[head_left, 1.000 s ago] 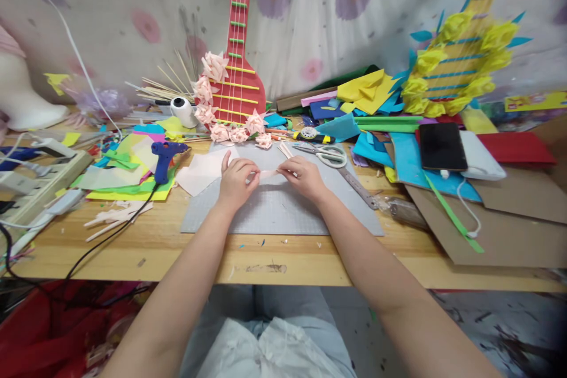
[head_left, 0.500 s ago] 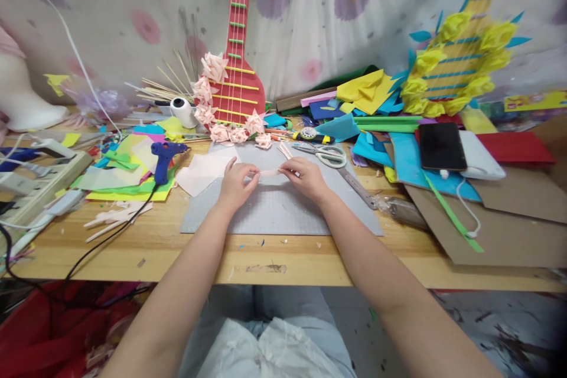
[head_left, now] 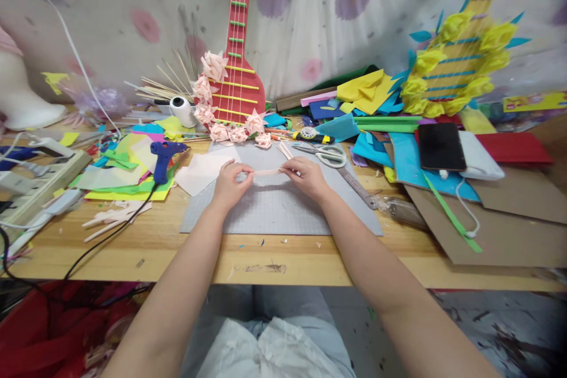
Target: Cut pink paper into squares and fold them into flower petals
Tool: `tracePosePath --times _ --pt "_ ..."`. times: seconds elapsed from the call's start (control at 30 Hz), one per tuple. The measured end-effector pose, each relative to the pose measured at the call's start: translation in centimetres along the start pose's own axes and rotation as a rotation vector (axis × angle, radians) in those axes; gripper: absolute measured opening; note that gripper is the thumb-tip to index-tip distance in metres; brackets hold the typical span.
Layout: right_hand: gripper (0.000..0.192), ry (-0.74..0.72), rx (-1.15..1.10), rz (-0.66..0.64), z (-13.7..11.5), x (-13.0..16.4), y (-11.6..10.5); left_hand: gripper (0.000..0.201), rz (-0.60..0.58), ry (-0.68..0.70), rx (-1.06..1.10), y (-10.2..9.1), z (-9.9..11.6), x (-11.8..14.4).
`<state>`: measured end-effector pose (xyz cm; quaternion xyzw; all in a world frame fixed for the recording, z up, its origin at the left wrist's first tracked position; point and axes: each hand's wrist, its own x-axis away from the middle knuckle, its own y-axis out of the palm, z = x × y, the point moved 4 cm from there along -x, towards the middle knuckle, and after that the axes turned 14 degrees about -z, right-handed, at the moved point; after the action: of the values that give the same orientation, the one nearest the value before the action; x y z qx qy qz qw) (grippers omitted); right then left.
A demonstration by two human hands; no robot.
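A narrow pale pink paper strip (head_left: 267,172) stretches level between my two hands, above the grey cutting mat (head_left: 274,218). My left hand (head_left: 231,184) pinches its left end between thumb and index finger. At the other end, my right hand (head_left: 305,176) grips the strip with closed fingertips. Just behind my right hand lie more folded pale pink strips (head_left: 286,150). A pale pink paper sheet (head_left: 199,172) is beside my left hand, partly over the mat. Scissors (head_left: 330,155) rest on the mat beyond my right hand.
A blue glue gun (head_left: 163,160) stands on coloured sheets at left, its black cord trailing. A red paper instrument with pink flowers (head_left: 239,91) leans at the back. A steel ruler (head_left: 357,188), a utility knife (head_left: 313,136) and a phone (head_left: 442,146) are at right.
My left hand has moved slightly left, so more of the pink strip shows between my hands. My right hand has stayed nearly still.
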<state>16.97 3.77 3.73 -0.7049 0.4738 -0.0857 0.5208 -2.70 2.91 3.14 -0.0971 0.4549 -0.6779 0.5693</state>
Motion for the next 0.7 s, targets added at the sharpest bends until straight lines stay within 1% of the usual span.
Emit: tracePosePath --times 0.17,0.33,0.43,0.5,0.57,0.63,0.7 --pt "0.021 0.007 -0.013 -0.008 0.4 0.1 0.0 0.009 -0.030 0.003 0.036 -0.5 -0.5 0.2" --pt "0.020 0.018 -0.053 -0.009 0.5 0.1 0.0 0.013 -0.049 -0.095 0.142 -1.0 -1.6 0.6" --pt "0.020 0.039 -0.088 -0.026 0.6 0.1 0.1 0.013 -0.026 -0.131 0.172 -1.3 -2.0 0.8" --pt "0.020 0.067 -0.125 -0.034 0.8 0.0 0.2 0.013 0.017 -0.154 0.223 -1.4 -2.3 0.7" --pt "0.019 0.111 -0.182 -0.028 1.2 0.0 0.4 0.012 0.095 -0.182 0.347 -1.6 -2.6 0.6" --pt "0.018 0.155 -0.243 -0.027 1.4 0.0 0.6 0.015 0.162 -0.198 0.534 -1.4 -2.7 0.5" --pt "0.019 0.185 -0.288 -0.051 1.3 -0.1 0.9 0.024 0.153 -0.198 0.712 -0.6 -2.3 0.2"
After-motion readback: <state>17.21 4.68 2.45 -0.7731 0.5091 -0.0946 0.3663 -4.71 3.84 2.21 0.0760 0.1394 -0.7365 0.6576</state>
